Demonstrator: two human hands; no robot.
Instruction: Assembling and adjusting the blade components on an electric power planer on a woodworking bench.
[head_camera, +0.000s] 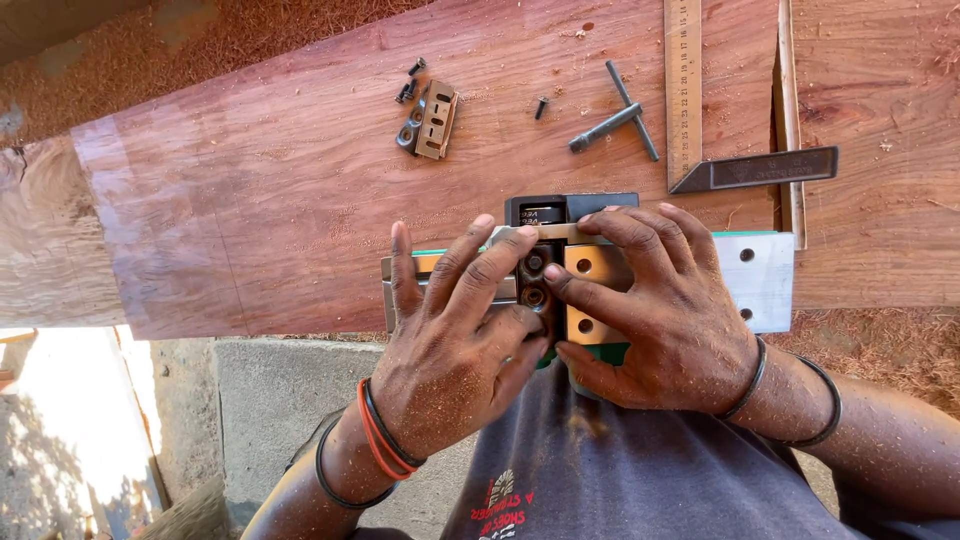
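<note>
— Where's the planer (590, 290)?
— Upturned at the near edge of the wooden slab (280, 200).
— And the hands?
— Left hand (455, 345) and right hand (660, 320) both press on it, fingers (570, 290) spread narrowly around two bolts (534, 280), gripping nothing.

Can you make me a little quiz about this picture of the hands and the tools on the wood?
1. True or false: both hands rest on the planer.
2. Which tool lies beside the ruler? A) T-shaped wrench B) hammer C) saw
3. What loose small parts lie near the metal clamp piece?

Key: 1. True, the left hand and right hand both touch it. 2. A. 3. Dark screws.
</note>
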